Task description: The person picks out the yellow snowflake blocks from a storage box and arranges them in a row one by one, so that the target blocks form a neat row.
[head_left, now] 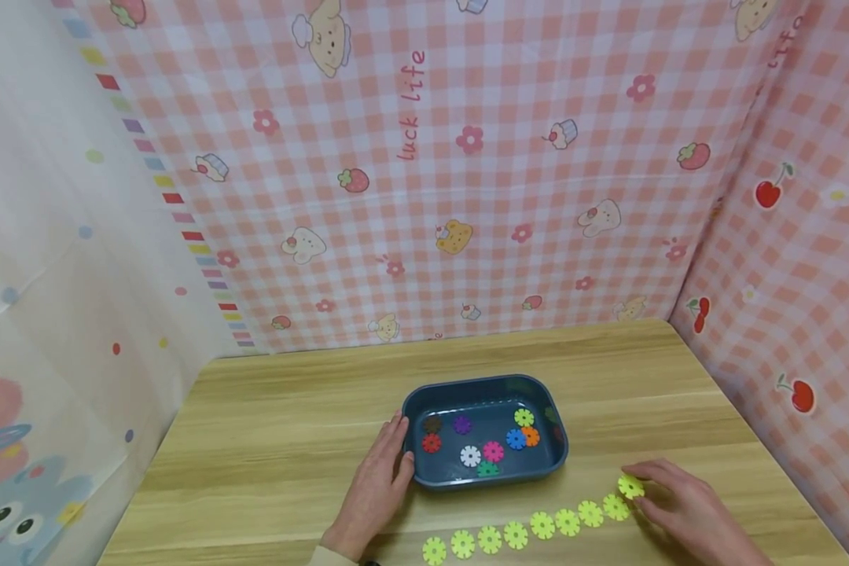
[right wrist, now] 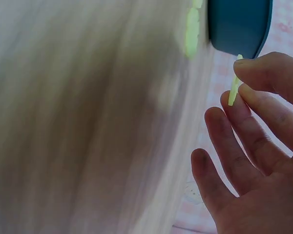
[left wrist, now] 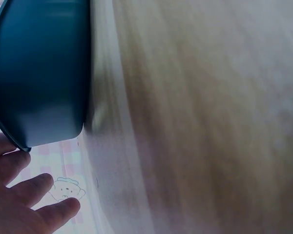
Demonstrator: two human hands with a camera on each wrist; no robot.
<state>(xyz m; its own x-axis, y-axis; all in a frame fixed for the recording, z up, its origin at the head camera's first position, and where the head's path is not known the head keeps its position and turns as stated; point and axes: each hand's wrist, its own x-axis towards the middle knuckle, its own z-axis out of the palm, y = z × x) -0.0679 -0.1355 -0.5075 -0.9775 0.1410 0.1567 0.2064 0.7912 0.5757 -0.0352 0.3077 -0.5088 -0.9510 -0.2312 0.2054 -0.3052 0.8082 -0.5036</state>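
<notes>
My left hand point(head_left: 373, 489) rests against the left side of a dark blue tray point(head_left: 491, 483), its fingers extended along the rim. In the left wrist view, fingertips touch the edge of the tray's tall wall. My right hand point(head_left: 689, 507), right of the tray, pinches a yellow-green notched plastic disc point(head_left: 631, 486) between thumb and fingers. The right wrist view shows that disc point(right wrist: 234, 85) edge-on, the other fingers spread loosely. Several matching yellow-green discs point(head_left: 516, 535) form a row on the table in front of the tray; the held one is by its right end.
Inside the tray lie several loose discs, including a red one point(head_left: 431, 443), a purple one point(head_left: 462, 424), a white one point(head_left: 470, 456) and a blue one point(head_left: 515, 439). A pink checked cloth point(head_left: 424, 196) hangs behind the wood-grain table point(head_left: 283, 432), with more cloth at both sides.
</notes>
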